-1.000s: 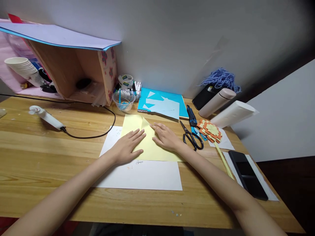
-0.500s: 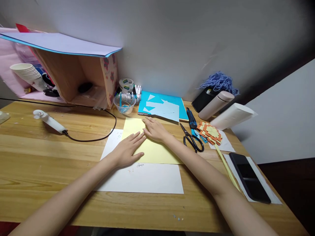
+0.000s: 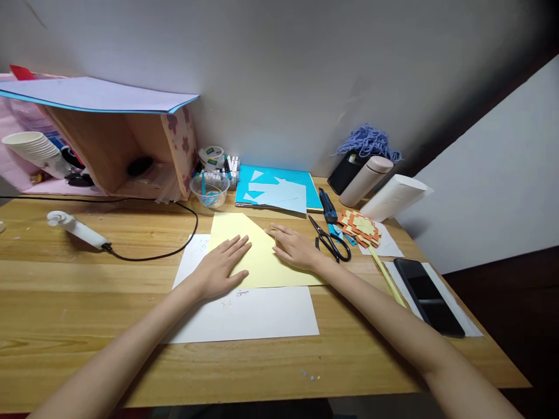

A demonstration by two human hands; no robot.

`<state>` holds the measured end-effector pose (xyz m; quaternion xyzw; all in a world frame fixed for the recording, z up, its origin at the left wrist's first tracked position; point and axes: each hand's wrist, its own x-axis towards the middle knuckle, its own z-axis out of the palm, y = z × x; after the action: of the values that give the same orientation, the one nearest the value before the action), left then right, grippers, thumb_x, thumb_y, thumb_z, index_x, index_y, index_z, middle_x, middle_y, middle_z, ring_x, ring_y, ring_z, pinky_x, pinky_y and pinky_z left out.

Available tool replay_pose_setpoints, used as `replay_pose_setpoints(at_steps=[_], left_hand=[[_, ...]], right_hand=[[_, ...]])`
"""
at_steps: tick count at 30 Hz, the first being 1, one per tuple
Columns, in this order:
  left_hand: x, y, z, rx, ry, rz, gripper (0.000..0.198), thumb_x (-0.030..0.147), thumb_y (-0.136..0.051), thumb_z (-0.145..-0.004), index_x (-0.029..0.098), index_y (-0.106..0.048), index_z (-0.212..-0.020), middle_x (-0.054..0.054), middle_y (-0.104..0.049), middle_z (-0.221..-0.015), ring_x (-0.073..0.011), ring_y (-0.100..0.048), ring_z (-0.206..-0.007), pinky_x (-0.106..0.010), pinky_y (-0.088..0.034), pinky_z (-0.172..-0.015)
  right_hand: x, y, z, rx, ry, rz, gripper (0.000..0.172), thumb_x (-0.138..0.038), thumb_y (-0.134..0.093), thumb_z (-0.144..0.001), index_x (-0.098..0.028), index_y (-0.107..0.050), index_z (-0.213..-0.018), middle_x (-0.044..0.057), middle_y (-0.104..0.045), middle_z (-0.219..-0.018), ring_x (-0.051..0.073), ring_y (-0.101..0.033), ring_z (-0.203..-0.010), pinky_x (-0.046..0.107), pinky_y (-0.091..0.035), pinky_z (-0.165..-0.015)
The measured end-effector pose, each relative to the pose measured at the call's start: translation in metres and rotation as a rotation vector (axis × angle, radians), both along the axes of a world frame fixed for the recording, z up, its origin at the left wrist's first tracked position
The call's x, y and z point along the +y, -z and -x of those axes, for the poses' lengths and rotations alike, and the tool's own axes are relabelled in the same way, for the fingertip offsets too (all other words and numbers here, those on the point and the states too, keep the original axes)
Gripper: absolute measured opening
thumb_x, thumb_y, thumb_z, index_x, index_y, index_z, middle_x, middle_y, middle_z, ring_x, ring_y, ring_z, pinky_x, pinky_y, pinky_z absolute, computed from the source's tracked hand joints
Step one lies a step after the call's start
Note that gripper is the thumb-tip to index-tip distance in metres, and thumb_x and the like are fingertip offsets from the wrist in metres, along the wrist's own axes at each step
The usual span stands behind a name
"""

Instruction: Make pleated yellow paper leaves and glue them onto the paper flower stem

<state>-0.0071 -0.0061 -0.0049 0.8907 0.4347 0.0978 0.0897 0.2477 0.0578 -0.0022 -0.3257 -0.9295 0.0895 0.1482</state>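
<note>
A folded yellow paper [image 3: 257,262] lies on a white sheet [image 3: 257,314] on the wooden table [image 3: 87,279]. My left hand [image 3: 220,265] lies flat on the yellow paper's left part, fingers stretched out. My right hand [image 3: 294,247] presses flat on its right part, along the slanted folded edge, fingers spread. Neither hand holds anything.
Black scissors [image 3: 329,241], a blue cutter [image 3: 327,206] and an orange-yellow paper flower on a stick [image 3: 360,228] lie right of my hands. A phone [image 3: 428,297] sits further right. Blue papers [image 3: 277,195], a clear bowl [image 3: 209,191], a glue gun [image 3: 78,230] with cable and a wooden box [image 3: 131,145] stand behind.
My right hand slid from the top of the fold down to the right along the slanted edge. My left hand stayed flat on the paper. The view shifted slightly.
</note>
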Motion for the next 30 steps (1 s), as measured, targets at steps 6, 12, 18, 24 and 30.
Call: replay_pose_setpoints(at_steps=[6,12,18,24,30], left_hand=[[0.001,-0.002,-0.001,0.035,-0.006,0.006,0.063,0.048,-0.034,-0.090,0.022,-0.017,-0.144,-0.004,-0.017,-0.151,-0.0233,-0.015,-0.138,-0.042,-0.020,-0.112],[0.004,-0.003,-0.003,0.079,-0.005,0.006,0.064,0.050,-0.033,-0.090,0.023,-0.015,-0.145,-0.003,-0.016,-0.151,-0.0230,-0.015,-0.138,-0.042,-0.019,-0.112],[0.005,-0.003,-0.004,0.095,-0.004,-0.006,0.064,0.049,-0.035,-0.089,0.023,-0.015,-0.145,-0.002,-0.016,-0.151,-0.0234,-0.016,-0.138,-0.043,-0.021,-0.112],[0.006,-0.002,-0.004,0.080,-0.007,-0.043,0.064,0.050,-0.037,-0.088,0.024,-0.019,-0.144,-0.003,-0.022,-0.149,-0.0244,-0.022,-0.136,-0.044,-0.024,-0.111],[0.000,-0.010,-0.006,0.048,-0.036,-0.051,0.068,0.054,-0.044,-0.083,0.024,-0.027,-0.141,-0.007,-0.009,-0.153,-0.0326,-0.024,-0.134,-0.050,-0.028,-0.107]], right_hand=[[-0.035,0.003,-0.050,-0.040,-0.049,-0.115,0.039,-0.019,-0.043,-0.086,-0.011,-0.049,-0.124,0.014,-0.055,-0.127,0.025,-0.042,-0.126,0.043,-0.040,-0.102],[-0.068,0.008,-0.101,-0.054,-0.034,-0.075,0.032,-0.014,-0.042,-0.087,-0.016,-0.055,-0.115,0.010,-0.054,-0.129,0.022,-0.046,-0.123,0.041,-0.045,-0.098],[-0.092,0.007,-0.112,0.102,0.188,0.098,0.030,-0.026,-0.052,-0.087,-0.022,-0.052,-0.117,0.007,-0.058,-0.122,0.021,-0.050,-0.116,0.040,-0.045,-0.095],[-0.095,0.005,-0.089,0.184,0.414,0.058,0.018,-0.034,-0.059,-0.083,-0.020,-0.059,-0.093,0.008,-0.060,-0.093,0.023,-0.055,-0.091,0.039,-0.048,-0.080],[-0.092,0.005,-0.089,-0.076,0.223,-0.139,0.023,-0.025,-0.038,-0.093,-0.017,-0.059,-0.087,0.010,-0.062,-0.086,0.022,-0.057,-0.082,0.034,-0.048,-0.069]])
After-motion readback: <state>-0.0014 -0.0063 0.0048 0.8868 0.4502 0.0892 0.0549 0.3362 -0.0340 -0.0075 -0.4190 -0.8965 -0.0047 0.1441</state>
